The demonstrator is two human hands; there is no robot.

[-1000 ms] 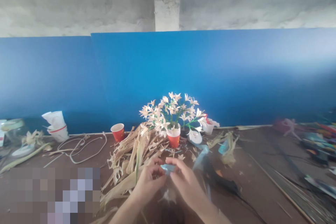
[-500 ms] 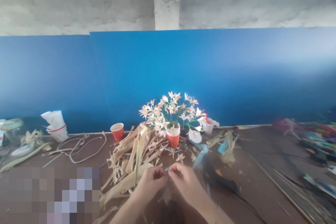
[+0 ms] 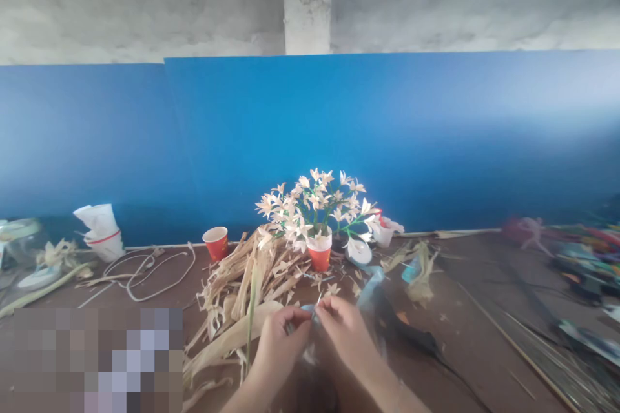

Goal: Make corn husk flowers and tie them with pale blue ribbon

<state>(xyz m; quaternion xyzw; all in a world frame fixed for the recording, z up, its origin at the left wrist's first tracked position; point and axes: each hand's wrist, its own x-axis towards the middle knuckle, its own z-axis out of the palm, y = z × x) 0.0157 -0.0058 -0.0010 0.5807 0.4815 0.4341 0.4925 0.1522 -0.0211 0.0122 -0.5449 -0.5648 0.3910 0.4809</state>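
Low in the middle, my left hand [image 3: 285, 335] and my right hand [image 3: 341, 329] almost meet at the fingertips. My left fingers pinch a small bluish piece [image 3: 307, 308], partly hidden by the fingers. A thin pale tip [image 3: 319, 298] sticks up at my right fingertips; what it belongs to is too small to tell. Just beyond the hands stands a red cup [image 3: 320, 259] holding a bunch of cream flowers [image 3: 314, 201] on green stems. Dry husk strips [image 3: 242, 277] lie left of the cup, and small star-shaped petals [image 3: 332, 290] lie in front of it.
Another red cup [image 3: 216, 244] and a looped white cable [image 3: 140, 297] are at the left. A dark tool with a cord [image 3: 416, 337] lies right of my hands. Thin sticks [image 3: 542, 355] and coloured clutter [image 3: 586, 258] cover the far right of the brown table [image 3: 465, 348].
My left hand has shifted slightly right. More of the bluish piece shows between the fingertips, and the thin pale tip now shows above my right fingers.
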